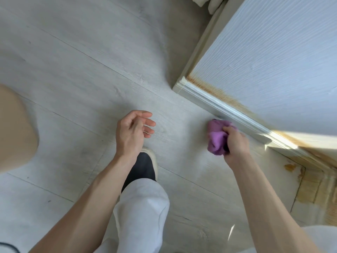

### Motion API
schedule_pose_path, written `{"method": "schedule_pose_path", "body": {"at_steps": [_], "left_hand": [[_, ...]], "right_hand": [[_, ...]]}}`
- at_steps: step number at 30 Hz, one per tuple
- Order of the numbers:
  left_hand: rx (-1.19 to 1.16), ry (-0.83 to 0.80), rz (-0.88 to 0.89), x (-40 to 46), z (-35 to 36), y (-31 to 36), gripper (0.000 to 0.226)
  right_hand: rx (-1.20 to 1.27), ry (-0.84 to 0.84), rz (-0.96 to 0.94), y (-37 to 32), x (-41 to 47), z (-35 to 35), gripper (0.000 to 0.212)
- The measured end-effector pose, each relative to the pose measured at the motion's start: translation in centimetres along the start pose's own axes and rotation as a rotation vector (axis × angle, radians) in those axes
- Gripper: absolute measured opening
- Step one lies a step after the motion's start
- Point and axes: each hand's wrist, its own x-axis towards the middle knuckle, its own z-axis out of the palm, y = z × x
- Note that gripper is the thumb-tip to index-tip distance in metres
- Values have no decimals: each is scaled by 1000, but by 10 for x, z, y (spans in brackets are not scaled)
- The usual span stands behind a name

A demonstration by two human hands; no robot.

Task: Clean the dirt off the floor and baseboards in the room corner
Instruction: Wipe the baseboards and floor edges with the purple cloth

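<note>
My right hand [235, 145] grips a bunched purple cloth [217, 136], held low over the pale plank floor [82, 73] right beside the white baseboard [218, 105]. The cloth's top edge reaches the foot of the baseboard. Brown-orange dirt [215, 91] runs along the wall just above the baseboard. More of that brown staining [291, 168] covers the floor and baseboard in the inner corner at the right. My left hand [133, 130] hovers over the floor with relaxed, loosely bent fingers and holds nothing.
The wall's outer corner [180, 84] juts into the floor at centre right. My dark slipper [145, 165] and light grey trouser leg [142, 212] stand below the left hand. A beige rounded object [16, 132] sits at the left edge.
</note>
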Motion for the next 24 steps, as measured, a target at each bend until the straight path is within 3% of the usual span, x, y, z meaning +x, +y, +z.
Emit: {"method": "schedule_pose_path", "body": {"at_steps": [4, 7, 11, 14, 16, 18, 20, 24], "left_hand": [[3, 2, -3, -2, 0, 0, 42], [1, 5, -7, 0, -1, 0, 42], [-14, 19, -8, 2, -6, 1, 41], [-27, 24, 0, 2, -7, 1, 39], [-36, 25, 1, 4, -7, 1, 39], [-39, 29, 1, 5, -9, -1, 41], [-44, 47, 5, 6, -14, -2, 42], [-67, 98, -14, 14, -25, -8, 43]], "right_hand": [[153, 256, 23, 0, 13, -14, 18], [227, 202, 60, -16, 10, 33, 14], [344, 128, 28, -24, -17, 117, 29], [229, -1, -167, -10, -45, 177, 16], [0, -164, -293, -2, -52, 198, 24], [-72, -382, -277, 1, -55, 200, 38], [-2, -451, -268, 6, -54, 183, 40], [166, -156, -184, 31, -40, 108, 20]]}}
